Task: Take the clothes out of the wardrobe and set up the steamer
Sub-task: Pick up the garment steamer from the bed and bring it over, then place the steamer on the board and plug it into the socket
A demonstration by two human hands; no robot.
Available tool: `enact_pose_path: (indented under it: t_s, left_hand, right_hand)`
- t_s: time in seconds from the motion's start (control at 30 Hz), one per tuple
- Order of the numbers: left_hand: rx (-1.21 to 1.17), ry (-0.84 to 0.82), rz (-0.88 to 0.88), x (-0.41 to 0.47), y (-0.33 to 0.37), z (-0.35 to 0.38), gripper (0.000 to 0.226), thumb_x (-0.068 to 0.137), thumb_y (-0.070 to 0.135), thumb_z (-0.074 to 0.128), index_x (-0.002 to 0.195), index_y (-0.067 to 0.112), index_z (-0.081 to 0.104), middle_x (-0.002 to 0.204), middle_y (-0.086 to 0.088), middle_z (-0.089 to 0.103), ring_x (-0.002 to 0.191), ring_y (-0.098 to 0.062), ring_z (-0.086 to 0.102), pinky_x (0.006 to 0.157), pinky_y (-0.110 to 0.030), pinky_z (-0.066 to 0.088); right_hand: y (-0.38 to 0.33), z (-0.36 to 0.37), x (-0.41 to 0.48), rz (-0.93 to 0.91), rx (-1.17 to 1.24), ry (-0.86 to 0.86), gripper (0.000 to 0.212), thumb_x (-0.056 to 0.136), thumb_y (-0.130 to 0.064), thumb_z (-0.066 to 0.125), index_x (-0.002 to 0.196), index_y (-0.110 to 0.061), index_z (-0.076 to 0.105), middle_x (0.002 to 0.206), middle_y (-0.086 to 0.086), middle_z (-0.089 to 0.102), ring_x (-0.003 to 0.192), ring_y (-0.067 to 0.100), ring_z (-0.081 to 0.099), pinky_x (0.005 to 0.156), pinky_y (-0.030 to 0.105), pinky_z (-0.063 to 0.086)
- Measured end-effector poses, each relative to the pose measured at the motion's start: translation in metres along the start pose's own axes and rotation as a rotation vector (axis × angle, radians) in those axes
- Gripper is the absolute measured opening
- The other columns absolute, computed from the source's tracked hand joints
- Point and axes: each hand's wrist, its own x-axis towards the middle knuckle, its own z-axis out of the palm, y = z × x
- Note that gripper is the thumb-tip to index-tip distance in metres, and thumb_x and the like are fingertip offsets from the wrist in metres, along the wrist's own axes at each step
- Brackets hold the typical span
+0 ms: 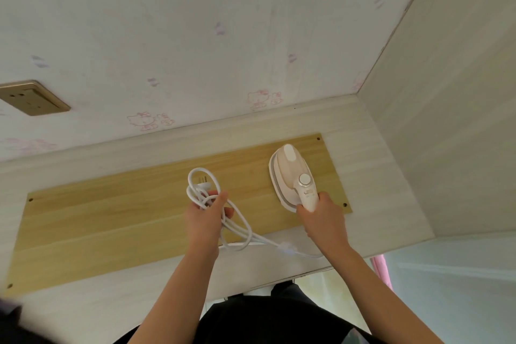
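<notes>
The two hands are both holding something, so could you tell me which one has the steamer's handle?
The right hand grips the steamer by its handle on the wooden board; the left hand holds only the coiled white cord.

No legible text anywhere. Steamer (293, 173) handle carries a small dark mark below its dial, too small to read. Wallpaper (195, 36) shows pink cartoon-cat prints only, no words.

R hand (321, 218) grips handle of cream handheld steamer (293, 173) resting on light wood board (111, 212); L hand (206, 212) holds coiled white cord (237, 220) w/ plug.
</notes>
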Motion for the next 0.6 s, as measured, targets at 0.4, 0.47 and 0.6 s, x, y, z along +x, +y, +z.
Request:
enact_pose_path:
  t_s: [0.4, 0.47, 0.6]
  left_hand:
    - [-0.11, -0.11, 0.064, 0.001, 0.021, -0.036, 0.01, 0.085, 0.015, 0.068, 0.086, 0.006, 0.067, 0.08, -0.018, 0.072, 0.069, -0.026, 0.067, 0.058, -0.031, 0.046]
    - [-0.144, -0.12, 0.055, 0.0, 0.024, -0.039, 0.007, 0.084, 0.014, 0.068, 0.085, 0.007, 0.068, 0.078, -0.016, 0.072, 0.073, -0.03, 0.067, 0.059, -0.033, 0.046]
    - [-0.208, -0.139, 0.022, 0.0, 0.028, -0.049, 0.006, 0.084, 0.015, 0.069, 0.084, 0.01, 0.071, 0.086, -0.02, 0.072, 0.089, -0.04, 0.068, 0.081, -0.05, 0.052]
  right_hand:
    - [-0.079, -0.002, -0.029, -0.477, -0.011, -0.105, 0.022, 0.097, -0.023, 0.049, 0.116, -0.017, 0.058, 0.106, -0.004, 0.063, 0.097, 0.013, 0.059, 0.084, 0.033, 0.051]
    - [-0.088, 0.019, -0.034, -0.438, -0.045, -0.415, 0.023, 0.099, -0.026, 0.045, 0.113, -0.017, 0.06, 0.104, -0.003, 0.064, 0.092, 0.013, 0.06, 0.084, 0.037, 0.051]
    - [-0.091, 0.042, -0.035, -0.335, 0.105, -0.682, 0.025, 0.1, -0.022, 0.041, 0.093, -0.011, 0.063, 0.083, -0.002, 0.065, 0.075, 0.01, 0.062, 0.077, 0.036, 0.052]
